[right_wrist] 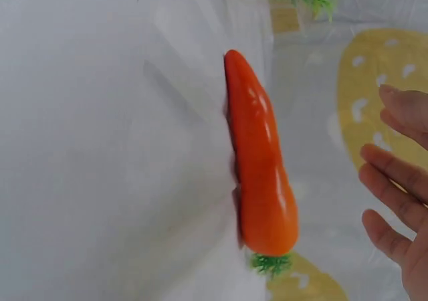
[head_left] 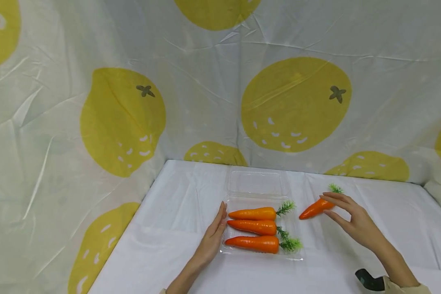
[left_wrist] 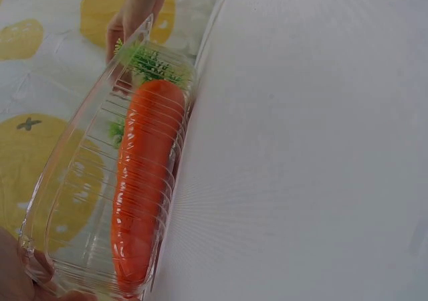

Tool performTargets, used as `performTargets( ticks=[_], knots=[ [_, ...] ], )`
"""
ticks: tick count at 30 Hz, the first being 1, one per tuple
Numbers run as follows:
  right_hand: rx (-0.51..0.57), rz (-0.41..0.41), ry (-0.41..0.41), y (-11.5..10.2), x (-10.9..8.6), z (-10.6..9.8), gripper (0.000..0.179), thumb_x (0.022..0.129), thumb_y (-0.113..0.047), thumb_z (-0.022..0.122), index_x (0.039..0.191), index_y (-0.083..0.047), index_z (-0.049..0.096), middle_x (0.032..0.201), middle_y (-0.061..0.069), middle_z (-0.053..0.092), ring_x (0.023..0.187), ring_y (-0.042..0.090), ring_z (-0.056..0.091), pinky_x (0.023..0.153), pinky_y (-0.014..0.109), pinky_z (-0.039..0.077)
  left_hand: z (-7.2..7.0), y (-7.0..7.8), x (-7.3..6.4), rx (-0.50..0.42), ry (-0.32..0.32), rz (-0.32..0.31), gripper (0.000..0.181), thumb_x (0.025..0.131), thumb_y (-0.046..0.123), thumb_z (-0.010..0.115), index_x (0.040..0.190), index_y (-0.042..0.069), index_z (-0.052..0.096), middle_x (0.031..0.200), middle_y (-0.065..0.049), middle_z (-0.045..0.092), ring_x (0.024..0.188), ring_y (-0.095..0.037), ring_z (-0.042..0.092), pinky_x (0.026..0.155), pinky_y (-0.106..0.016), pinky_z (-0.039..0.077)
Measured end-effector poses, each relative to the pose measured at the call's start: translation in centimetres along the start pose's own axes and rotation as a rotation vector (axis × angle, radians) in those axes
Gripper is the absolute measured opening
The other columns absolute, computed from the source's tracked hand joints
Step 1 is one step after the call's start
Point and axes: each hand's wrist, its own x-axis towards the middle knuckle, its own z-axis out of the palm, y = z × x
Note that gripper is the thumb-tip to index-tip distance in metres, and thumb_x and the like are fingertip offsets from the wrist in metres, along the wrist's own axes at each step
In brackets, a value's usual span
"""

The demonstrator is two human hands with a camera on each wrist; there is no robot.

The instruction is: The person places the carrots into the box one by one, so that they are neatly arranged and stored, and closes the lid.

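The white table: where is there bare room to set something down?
The table has bare room between the left hand and the lemon-print cloth at left, and right of the right hand. Another bare patch lies in front of the clear box. It's crowded inside the box, with three carrots side by side, and around the loose carrot by the right hand.
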Motion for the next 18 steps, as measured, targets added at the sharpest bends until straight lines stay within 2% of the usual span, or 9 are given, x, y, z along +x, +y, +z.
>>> performTargets(
  ticks=[6, 9, 10, 12, 13, 14, 15, 16, 18],
  knots=[
    [-0.034, 0.009, 0.008, 2.6, -0.8, -0.6, 0.053, 0.082, 0.002, 0.082, 0.133, -0.008, 0.069, 0.131, 0.015, 0.063, 0.131, -0.023, 0.034, 0.103, -0.009, 0.021, 0.0, 0.0, 0.1, -0.005, -0.006, -0.002, 0.058, 0.115, 0.019, 0.030, 0.168, 0.017, 0.008, 0.175, -0.012, 0.013, 0.160, -0.035, 0.019, 0.126, -0.048, 0.020],
    [-0.068, 0.055, -0.003, 3.9, -1.5, -1.1, 0.052, 0.086, -0.003, 0.081, 0.136, -0.009, 0.068, 0.134, 0.016, 0.062, 0.132, -0.022, 0.032, 0.106, -0.006, 0.017, 0.0, 0.1, 0.1, -0.009, -0.009, -0.002, 0.058, 0.115, 0.018, 0.030, 0.168, 0.016, 0.008, 0.175, -0.012, 0.013, 0.161, -0.035, 0.019, 0.126, -0.048, 0.019],
    [-0.070, 0.081, -0.013, 4.3, -1.7, -1.3, 0.052, 0.088, -0.005, 0.080, 0.137, -0.010, 0.067, 0.137, 0.016, 0.060, 0.133, -0.021, 0.032, 0.116, 0.003, 0.023, 0.0, 0.1, 0.1, -0.011, -0.009, -0.001, 0.058, 0.115, 0.018, 0.030, 0.168, 0.016, 0.008, 0.175, -0.012, 0.012, 0.161, -0.035, 0.019, 0.126, -0.048, 0.019],
    [-0.072, 0.132, -0.043, 5.0, -2.0, -1.7, 0.051, 0.092, -0.009, 0.077, 0.141, -0.011, 0.064, 0.142, 0.019, 0.057, 0.136, -0.015, 0.033, 0.127, 0.033, 0.034, 0.0, 0.1, 0.1, -0.012, -0.009, -0.003, 0.058, 0.115, 0.019, 0.030, 0.168, 0.016, 0.008, 0.175, -0.012, 0.013, 0.161, -0.035, 0.019, 0.126, -0.047, 0.019],
    [-0.068, 0.159, -0.059, 5.4, -2.2, -1.8, 0.050, 0.094, -0.011, 0.076, 0.142, -0.012, 0.063, 0.144, 0.020, 0.056, 0.138, -0.012, 0.033, 0.125, 0.051, 0.038, 0.0, 0.1, 0.1, -0.013, -0.008, -0.004, 0.057, 0.115, 0.018, 0.030, 0.168, 0.016, 0.008, 0.175, -0.011, 0.012, 0.161, -0.035, 0.018, 0.126, -0.047, 0.019],
    [-0.065, 0.179, -0.072, 5.7, -2.3, -2.0, 0.050, 0.095, -0.013, 0.075, 0.143, -0.012, 0.062, 0.146, 0.021, 0.054, 0.140, -0.009, 0.033, 0.116, 0.066, 0.040, 0.0, 0.1, 0.1, -0.013, -0.008, -0.004, 0.057, 0.115, 0.018, 0.030, 0.168, 0.017, 0.008, 0.175, -0.011, 0.012, 0.161, -0.035, 0.018, 0.126, -0.047, 0.019],
    [-0.056, 0.197, -0.086, 6.0, -2.3, -2.1, 0.050, 0.096, -0.013, 0.074, 0.145, -0.011, 0.061, 0.147, 0.022, 0.053, 0.143, -0.005, 0.033, 0.104, 0.076, 0.041, 0.0, 0.1, 0.1, -0.012, -0.008, -0.004, 0.057, 0.115, 0.018, 0.030, 0.168, 0.017, 0.008, 0.175, -0.011, 0.012, 0.161, -0.035, 0.018, 0.126, -0.047, 0.019],
    [-0.050, 0.213, -0.099, 6.3, -2.4, -2.1, 0.050, 0.097, -0.014, 0.073, 0.146, -0.011, 0.059, 0.149, 0.024, 0.051, 0.145, -0.002, 0.032, 0.093, 0.081, 0.040, 0.0, 0.1, 0.0, -0.013, -0.009, -0.003, 0.058, 0.115, 0.018, 0.030, 0.168, 0.017, 0.007, 0.175, -0.011, 0.012, 0.161, -0.034, 0.018, 0.126, -0.047, 0.019],
    [-0.048, 0.230, -0.113, 6.8, -2.6, -2.2, 0.051, 0.098, -0.015, 0.072, 0.146, -0.011, 0.059, 0.150, 0.025, 0.050, 0.147, -0.002, 0.030, 0.091, 0.082, 0.040, -0.1, 0.1, 0.0, -0.015, -0.010, -0.001, 0.058, 0.115, 0.018, 0.030, 0.168, 0.017, 0.007, 0.175, -0.011, 0.012, 0.161, -0.035, 0.018, 0.126, -0.047, 0.019]
  ],
)
